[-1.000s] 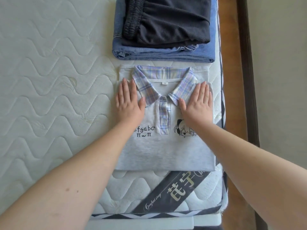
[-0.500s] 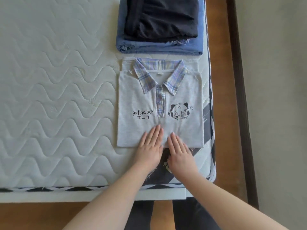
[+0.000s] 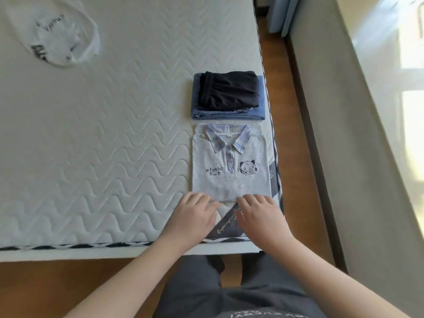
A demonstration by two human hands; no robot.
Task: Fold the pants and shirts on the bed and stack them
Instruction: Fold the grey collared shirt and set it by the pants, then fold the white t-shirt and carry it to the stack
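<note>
A folded grey shirt [image 3: 229, 180] with a plaid collar and a cartoon print lies near the mattress's right edge. Both hands are at its near hem. My left hand [image 3: 192, 214] has its fingers curled over the hem's left part. My right hand [image 3: 259, 214] curls its fingers onto the hem's right part. The fingertips are hidden at the cloth's edge. Just beyond the shirt sits a stack, with folded black pants [image 3: 229, 92] on top of folded blue jeans [image 3: 229, 114].
A crumpled white shirt [image 3: 52, 35] with dark lettering lies at the far left of the quilted mattress [image 3: 103, 145]. The mattress's right edge and a wooden floor strip [image 3: 296, 157] run beside the wall. My legs stand at the bed's near edge.
My hands slid from the shirt's shoulders down to its near hem, then spread apart and curled there. The view pulled back, revealing the white shirt.
</note>
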